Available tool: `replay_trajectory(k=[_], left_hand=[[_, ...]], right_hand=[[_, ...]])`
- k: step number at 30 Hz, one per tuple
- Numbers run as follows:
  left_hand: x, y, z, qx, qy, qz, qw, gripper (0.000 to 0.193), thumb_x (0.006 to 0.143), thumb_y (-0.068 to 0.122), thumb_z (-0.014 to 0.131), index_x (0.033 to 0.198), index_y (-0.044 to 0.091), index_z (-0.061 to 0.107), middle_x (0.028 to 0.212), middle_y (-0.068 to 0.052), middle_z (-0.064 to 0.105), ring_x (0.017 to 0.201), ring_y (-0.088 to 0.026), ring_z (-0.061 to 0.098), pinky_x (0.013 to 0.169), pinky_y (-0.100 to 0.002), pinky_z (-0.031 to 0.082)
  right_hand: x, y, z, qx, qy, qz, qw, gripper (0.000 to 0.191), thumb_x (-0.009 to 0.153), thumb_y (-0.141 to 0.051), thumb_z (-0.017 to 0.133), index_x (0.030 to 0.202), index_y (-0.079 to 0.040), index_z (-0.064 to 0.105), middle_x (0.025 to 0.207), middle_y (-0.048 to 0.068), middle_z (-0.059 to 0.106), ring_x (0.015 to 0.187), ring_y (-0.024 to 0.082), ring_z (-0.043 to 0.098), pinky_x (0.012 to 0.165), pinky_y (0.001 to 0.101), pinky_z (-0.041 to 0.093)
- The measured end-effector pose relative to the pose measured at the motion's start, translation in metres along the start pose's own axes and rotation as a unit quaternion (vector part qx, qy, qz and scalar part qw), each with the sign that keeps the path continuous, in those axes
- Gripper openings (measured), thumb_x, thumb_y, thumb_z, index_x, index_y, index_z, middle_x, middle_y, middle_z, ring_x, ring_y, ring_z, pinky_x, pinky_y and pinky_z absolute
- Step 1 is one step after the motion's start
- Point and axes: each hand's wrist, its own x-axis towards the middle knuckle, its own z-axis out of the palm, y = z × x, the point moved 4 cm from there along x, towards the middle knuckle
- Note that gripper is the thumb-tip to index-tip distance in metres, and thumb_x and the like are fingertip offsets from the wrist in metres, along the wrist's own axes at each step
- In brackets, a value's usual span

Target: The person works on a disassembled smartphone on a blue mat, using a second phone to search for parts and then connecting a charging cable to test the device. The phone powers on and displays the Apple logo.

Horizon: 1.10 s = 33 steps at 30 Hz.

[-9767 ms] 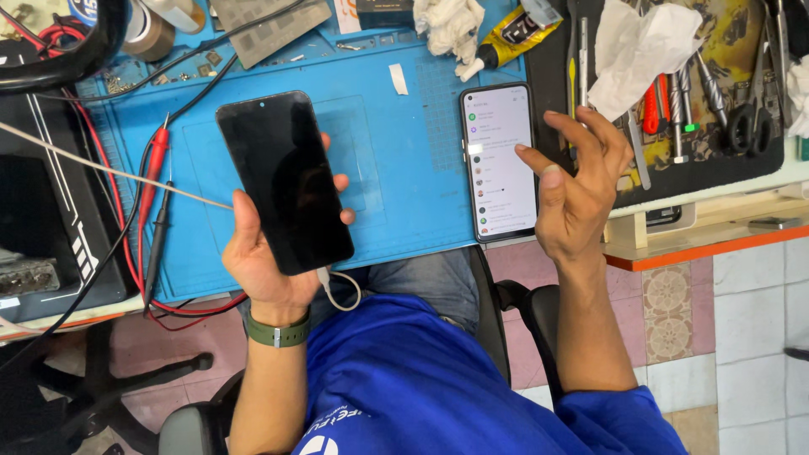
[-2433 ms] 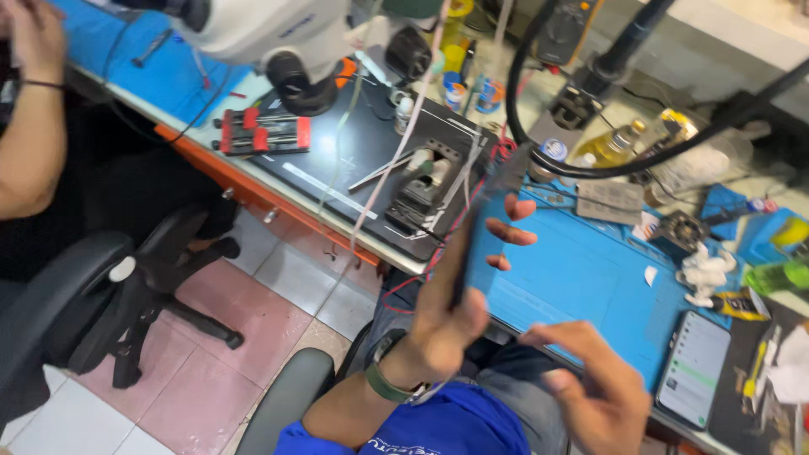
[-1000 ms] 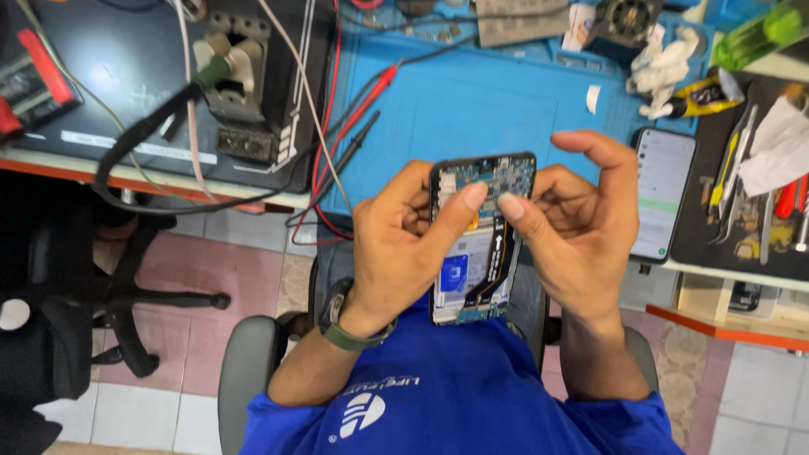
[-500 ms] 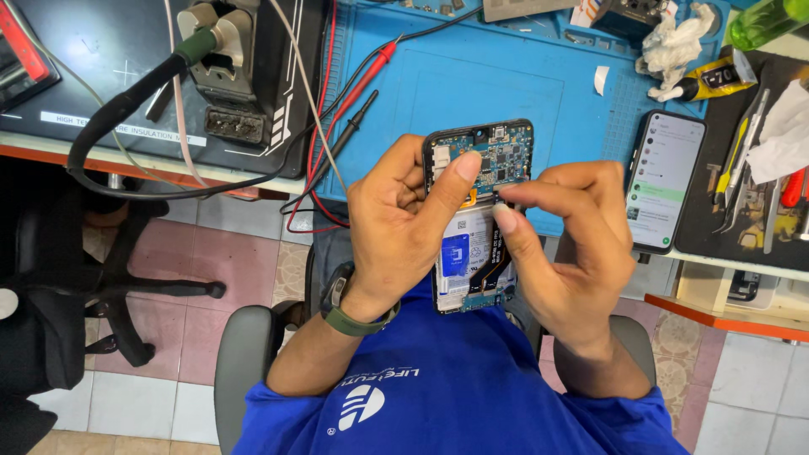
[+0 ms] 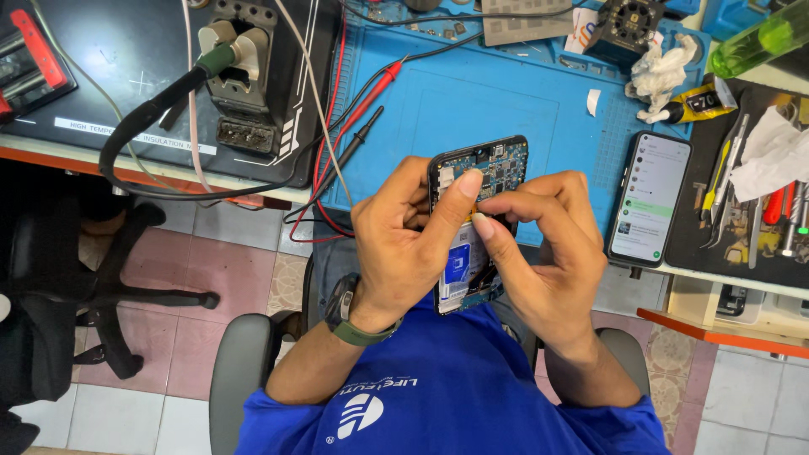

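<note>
Opened phone (image 5: 472, 227) | circuit board exposed | both hands gripping, maybe pinching connector

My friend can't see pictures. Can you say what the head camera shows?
Two hands hold an opened phone over a lap: the left hand grips it, the right hand pinches something small inside. Beyond lie a blue mat, a lit second phone and red and black probes.

head view | worn on the head | aimed steeply down, close over hands and lap | bench edge (image 5: 472, 215) seen ahead
</note>
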Motion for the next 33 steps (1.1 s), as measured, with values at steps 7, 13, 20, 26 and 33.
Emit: replay_trajectory(k=[7,13,20,26,33], left_hand=[[-0.005,0.004,-0.002,0.050,0.023,0.037,0.998,0.016,0.103,0.014,0.073,0.100,0.000,0.067,0.079,0.001,0.070,0.069,0.004,0.055,0.054,-0.017,0.043],[-0.009,0.004,-0.001,0.066,0.032,0.068,0.995,0.016,0.104,0.015,0.072,0.104,0.000,0.067,0.083,0.000,0.072,0.072,0.003,0.059,0.059,-0.018,0.049],[-0.010,0.003,-0.006,0.048,0.023,0.047,0.997,0.014,0.104,0.013,0.072,0.102,0.000,0.066,0.080,0.001,0.071,0.071,0.003,0.057,0.058,-0.018,0.045],[-0.008,-0.007,-0.003,-0.096,-0.010,-0.033,0.995,0.013,0.105,0.012,0.068,0.105,-0.001,0.065,0.091,0.000,0.072,0.078,0.002,0.058,0.063,-0.017,0.045],[-0.004,-0.019,0.002,-0.159,-0.058,-0.074,0.983,0.012,0.108,0.011,0.066,0.108,-0.002,0.064,0.094,-0.003,0.071,0.082,0.000,0.060,0.069,-0.019,0.049]], right_hand=[[-0.002,-0.001,0.006,0.033,0.011,0.000,0.999,0.022,0.094,0.003,0.079,0.114,0.000,0.070,0.107,0.007,0.058,0.093,0.012,0.057,0.080,0.0226,0.049],[-0.006,0.005,0.007,0.039,-0.002,0.010,0.999,0.020,0.094,0.003,0.079,0.109,0.000,0.067,0.107,0.006,0.056,0.092,0.012,0.054,0.080,0.0226,0.047],[-0.012,0.005,-0.002,0.146,0.068,-0.003,0.987,0.020,0.102,0.001,0.073,0.116,-0.002,0.059,0.108,0.003,0.052,0.095,0.007,0.050,0.087,0.0192,0.042],[-0.002,0.033,-0.005,0.271,-0.034,0.156,0.949,0.030,0.100,-0.006,0.069,0.128,0.001,0.059,0.111,0.006,0.068,0.098,0.008,0.063,0.089,0.0216,0.051],[-0.004,0.059,-0.006,0.270,-0.028,0.191,0.943,0.010,0.104,-0.006,0.071,0.102,0.001,0.066,0.087,-0.001,0.067,0.074,0.001,0.053,0.069,0.0178,0.041]])
